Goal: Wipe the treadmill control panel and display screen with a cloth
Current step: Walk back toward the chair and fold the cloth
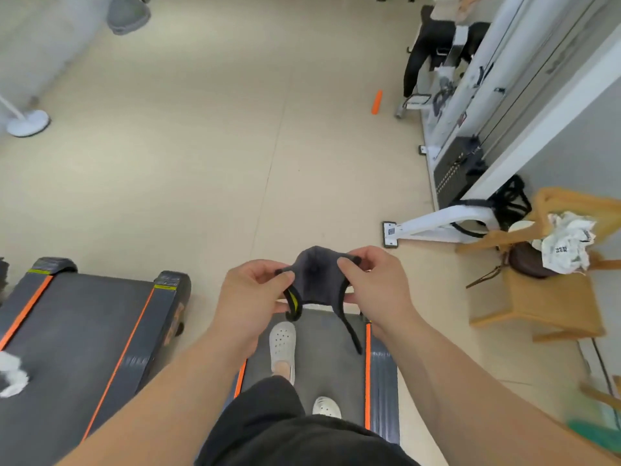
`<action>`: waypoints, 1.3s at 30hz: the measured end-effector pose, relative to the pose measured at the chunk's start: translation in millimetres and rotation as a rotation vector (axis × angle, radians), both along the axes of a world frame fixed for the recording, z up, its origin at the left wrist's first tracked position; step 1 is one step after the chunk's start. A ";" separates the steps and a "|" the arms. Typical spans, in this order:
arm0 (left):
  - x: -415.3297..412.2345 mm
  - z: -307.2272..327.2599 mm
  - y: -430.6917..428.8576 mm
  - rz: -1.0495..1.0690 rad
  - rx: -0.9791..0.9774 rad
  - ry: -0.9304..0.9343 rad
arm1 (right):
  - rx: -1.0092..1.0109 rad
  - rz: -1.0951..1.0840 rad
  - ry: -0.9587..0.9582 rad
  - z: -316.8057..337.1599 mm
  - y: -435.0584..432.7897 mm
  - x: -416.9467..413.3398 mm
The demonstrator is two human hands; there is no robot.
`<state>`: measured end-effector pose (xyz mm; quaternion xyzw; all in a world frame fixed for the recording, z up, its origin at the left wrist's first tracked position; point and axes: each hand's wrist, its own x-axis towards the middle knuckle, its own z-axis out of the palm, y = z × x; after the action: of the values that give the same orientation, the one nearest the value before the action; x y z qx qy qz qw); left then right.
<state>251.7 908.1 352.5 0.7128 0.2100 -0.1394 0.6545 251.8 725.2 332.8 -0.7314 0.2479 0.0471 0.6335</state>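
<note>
Black shorts (285,432) lowest in view, over a treadmill belt (329,358) with white clogs (283,348) on it; second treadmill (80,331) just left. Grey cloth (317,280) held out in front — pinched between left hand (252,294) and right hand (376,284), fingertips pressed on its upper edges

I stand on the dark grey belt of a treadmill with orange side stripes (322,334), both my white perforated clogs (283,351) planted on it. It rests on a pale beige tiled floor (201,146). To my left a second black treadmill deck with orange stripes (84,331) sits on the same floor. Farther off lie a small orange cylinder (377,101) and a round white stand base (28,122). At right, a light wooden chair (544,297) and a white machine foot (437,227) stand on the tiles.
</note>
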 end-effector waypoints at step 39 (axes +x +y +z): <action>428.5 -91.1 -389.8 -1.089 0.078 -0.092 | -0.001 -0.678 -0.015 -94.5 -322.6 240.1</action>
<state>680.1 518.3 261.4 0.7475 -0.2133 -0.4189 0.4693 491.9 402.7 238.3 -0.6080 0.4723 -0.1714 0.6147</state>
